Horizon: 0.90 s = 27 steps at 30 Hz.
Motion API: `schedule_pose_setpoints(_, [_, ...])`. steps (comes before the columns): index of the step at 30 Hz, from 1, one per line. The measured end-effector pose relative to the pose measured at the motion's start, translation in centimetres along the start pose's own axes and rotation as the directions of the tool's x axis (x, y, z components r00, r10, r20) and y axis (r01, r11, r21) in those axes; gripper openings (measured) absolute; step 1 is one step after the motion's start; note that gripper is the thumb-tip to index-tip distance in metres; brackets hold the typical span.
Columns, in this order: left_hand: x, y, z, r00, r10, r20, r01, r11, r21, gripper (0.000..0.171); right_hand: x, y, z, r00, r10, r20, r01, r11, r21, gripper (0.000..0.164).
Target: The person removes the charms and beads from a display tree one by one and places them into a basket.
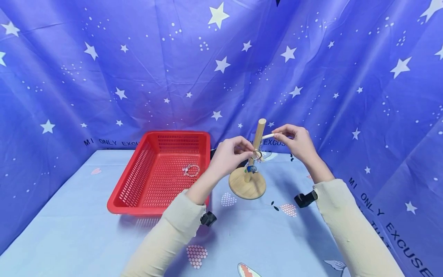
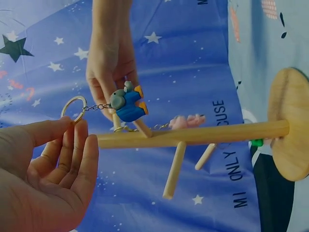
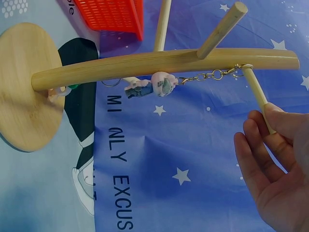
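My left hand (image 1: 228,156) pinches the gold ring (image 2: 75,98) of a keychain between thumb and fingertips. From the ring's short chain hangs a small grey-and-blue figure (image 2: 129,105), beside the upper post in the left wrist view. The wooden stand (image 3: 130,66) has an upright post on a round base (image 1: 247,188), with several pegs sticking out. My right hand (image 1: 297,144) pinches the outer end of an upper peg (image 3: 256,89). A keychain with a pink figure (image 3: 164,83) hangs by its gold chain at that peg's inner end, against the post.
A red plastic basket (image 1: 115,206) stands left of the stand, with a beaded loop (image 1: 187,170) inside. Low by the post, a small green piece (image 2: 257,142) shows, mostly hidden. A starry blue curtain (image 1: 138,57) hangs behind the pale blue tablecloth (image 1: 69,231).
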State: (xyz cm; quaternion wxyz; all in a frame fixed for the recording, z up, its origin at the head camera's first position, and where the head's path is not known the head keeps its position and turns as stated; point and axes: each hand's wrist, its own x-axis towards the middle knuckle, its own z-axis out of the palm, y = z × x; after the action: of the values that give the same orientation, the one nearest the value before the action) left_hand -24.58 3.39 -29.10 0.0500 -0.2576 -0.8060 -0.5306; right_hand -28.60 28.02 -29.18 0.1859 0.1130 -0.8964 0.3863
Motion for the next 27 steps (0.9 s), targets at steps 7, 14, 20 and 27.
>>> schedule_pose_setpoints(7, [0.1,0.1,-1.3,0.999,0.019,-0.042,-0.018,1.0,0.005,0.009,0.0,0.0,0.0,1.0,0.001,-0.002,-0.001,1.0,-0.002,0.022])
schedule_pose_setpoints(14, [0.2,-0.4,-3.0,0.996,0.027,-0.09,-0.027,1.0,0.01,0.009,-0.1,0.0,0.0,1.0,0.001,0.001,-0.001,1.0,-0.001,0.022])
schedule_pose_setpoints(20, [0.5,-1.2,-4.6,0.991,0.016,-0.134,-0.014,1.0,0.018,0.009,-0.1,0.0,0.0,1.0,-0.003,0.0,0.003,1.0,-0.004,0.022])
schedule_pose_setpoints(27, [0.7,-2.3,-6.4,0.982,-0.018,-0.187,0.019,1.0,0.003,0.01,-0.1,0.0,0.0,1.0,-0.003,-0.002,0.003,1.0,-0.003,0.022])
